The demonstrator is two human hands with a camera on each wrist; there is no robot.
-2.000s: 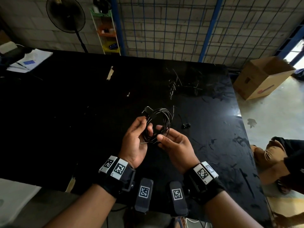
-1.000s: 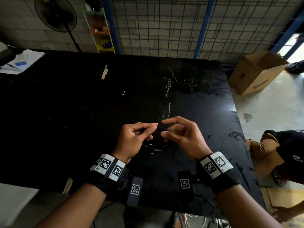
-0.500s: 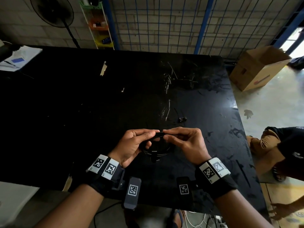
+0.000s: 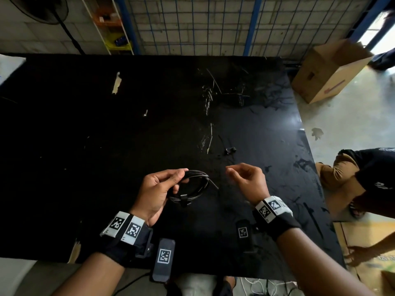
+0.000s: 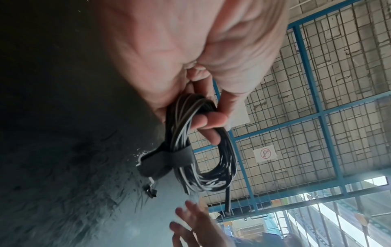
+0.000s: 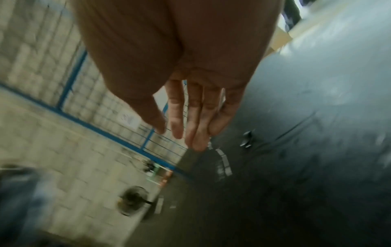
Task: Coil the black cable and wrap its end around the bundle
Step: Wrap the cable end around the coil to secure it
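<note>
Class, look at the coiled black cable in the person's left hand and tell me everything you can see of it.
The coiled black cable is a thin, glossy cord wound into a small round bundle of many loops. A dark strap is cinched around the strands at one spot, with its flap sticking out sideways. One free end pokes out toward the right. The left hand pinches the coil between thumb and fingers and holds it above the black table. The right hand is apart from it, fingers relaxed.

Cardboard box (image 4: 329, 69) beside black table (image 4: 85, 146)

One cable coil (image 4: 192, 186), two hands (image 4: 152, 193).
</note>
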